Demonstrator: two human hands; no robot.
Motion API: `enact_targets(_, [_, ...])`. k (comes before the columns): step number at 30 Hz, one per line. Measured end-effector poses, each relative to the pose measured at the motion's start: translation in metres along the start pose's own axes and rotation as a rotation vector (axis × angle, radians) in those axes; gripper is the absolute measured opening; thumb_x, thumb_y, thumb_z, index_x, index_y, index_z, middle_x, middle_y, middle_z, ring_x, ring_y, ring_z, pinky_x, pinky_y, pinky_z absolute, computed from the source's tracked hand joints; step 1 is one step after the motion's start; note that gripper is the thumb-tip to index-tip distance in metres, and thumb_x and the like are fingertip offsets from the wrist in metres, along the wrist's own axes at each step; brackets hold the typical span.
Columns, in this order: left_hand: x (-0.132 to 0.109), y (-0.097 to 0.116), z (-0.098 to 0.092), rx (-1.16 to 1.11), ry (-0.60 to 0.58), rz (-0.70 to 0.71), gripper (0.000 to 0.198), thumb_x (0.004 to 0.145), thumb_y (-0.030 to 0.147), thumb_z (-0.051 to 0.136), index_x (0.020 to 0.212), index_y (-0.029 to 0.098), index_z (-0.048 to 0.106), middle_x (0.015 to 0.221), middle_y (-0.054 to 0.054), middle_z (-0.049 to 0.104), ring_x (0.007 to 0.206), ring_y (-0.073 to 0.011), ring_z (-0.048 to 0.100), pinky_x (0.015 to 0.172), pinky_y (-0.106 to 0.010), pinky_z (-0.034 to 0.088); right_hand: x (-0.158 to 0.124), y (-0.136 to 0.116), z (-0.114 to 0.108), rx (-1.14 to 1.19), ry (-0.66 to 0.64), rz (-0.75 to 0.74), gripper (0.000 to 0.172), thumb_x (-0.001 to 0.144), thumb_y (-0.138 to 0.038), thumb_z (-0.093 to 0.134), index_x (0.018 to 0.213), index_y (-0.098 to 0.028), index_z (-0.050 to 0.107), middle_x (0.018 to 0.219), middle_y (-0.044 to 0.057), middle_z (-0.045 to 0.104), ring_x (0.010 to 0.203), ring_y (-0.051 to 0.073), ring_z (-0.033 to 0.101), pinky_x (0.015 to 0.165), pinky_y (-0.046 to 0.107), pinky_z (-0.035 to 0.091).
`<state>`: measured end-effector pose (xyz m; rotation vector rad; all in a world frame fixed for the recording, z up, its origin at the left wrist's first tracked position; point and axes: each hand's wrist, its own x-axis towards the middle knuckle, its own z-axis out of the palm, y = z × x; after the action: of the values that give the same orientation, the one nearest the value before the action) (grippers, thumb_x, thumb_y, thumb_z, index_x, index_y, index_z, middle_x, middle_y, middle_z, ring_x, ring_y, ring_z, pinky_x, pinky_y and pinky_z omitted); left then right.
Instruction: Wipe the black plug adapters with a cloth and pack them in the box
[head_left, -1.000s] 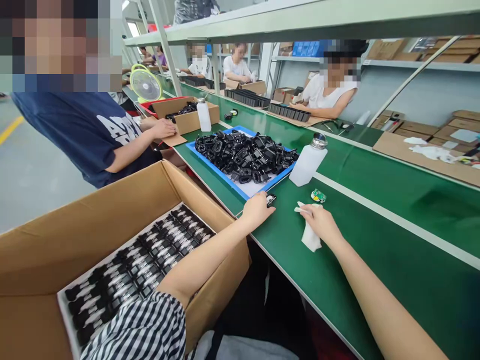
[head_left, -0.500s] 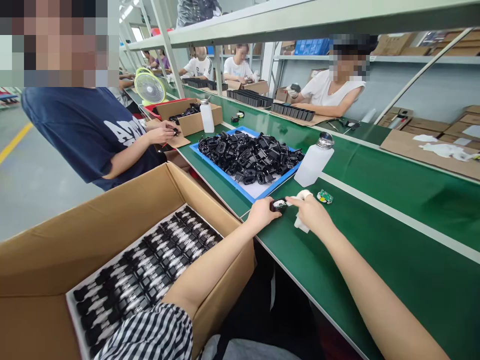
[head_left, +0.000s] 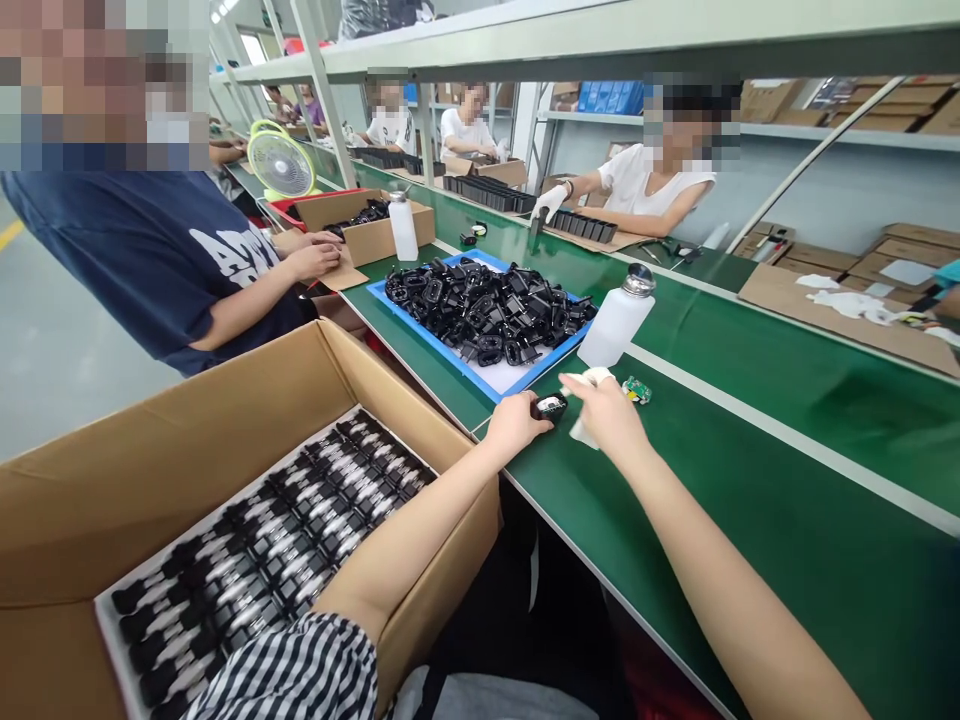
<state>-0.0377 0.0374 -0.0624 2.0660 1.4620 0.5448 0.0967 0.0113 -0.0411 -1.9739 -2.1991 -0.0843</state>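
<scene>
Adapter [head_left: 551, 407]: black, just past the left fingertips, resting on green bench [head_left: 757, 520]; its print is too small to read.
Left hand [head_left: 514, 422]: fingers closed narrow over adapter, steadying it.
Right hand [head_left: 606, 415]: fingers pinched narrow on cloth [head_left: 583, 432], its white tip just beside adapter.
Bottle [head_left: 616, 325]: unlabelled, beyond right fingers, within easy reach.
Tray [head_left: 431, 340]: blue, heaped with adapters, beyond left fingers.

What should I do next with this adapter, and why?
Probably wipe the black power adapter in your left hand with the white cloth: your right hand holds the cloth just beside it, and the adapter's shiny face is turned up.
</scene>
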Motion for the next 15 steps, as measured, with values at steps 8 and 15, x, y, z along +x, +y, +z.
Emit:
enact_targets(8, [-0.001,-0.002,0.000,-0.077,-0.020,0.010,0.022,0.052,0.030,0.061,0.067,0.016,0.051,0.063,0.002,0.054,0.059,-0.0122,0.049,0.054,-0.022,0.036,-0.004,-0.007,0.000,-0.010,-0.031,-0.087,0.039,0.069,-0.003,0.037,0.097,-0.023,0.056,0.077,0.007,0.045,0.072,0.019,0.047,0.058,0.024,0.037])
enact_targets(15, [-0.001,-0.002,0.000,-0.068,0.005,0.020,0.024,0.052,0.027,0.061,0.072,0.015,0.052,0.068,-0.001,0.055,0.063,-0.0139,0.049,0.054,-0.023,0.036,-0.006,-0.020,0.004,0.043,-0.023,-0.181,0.040,0.069,-0.004,0.039,0.103,-0.020,0.052,0.083,0.007,0.050,0.084,0.020,0.045,0.069,0.025,0.038])
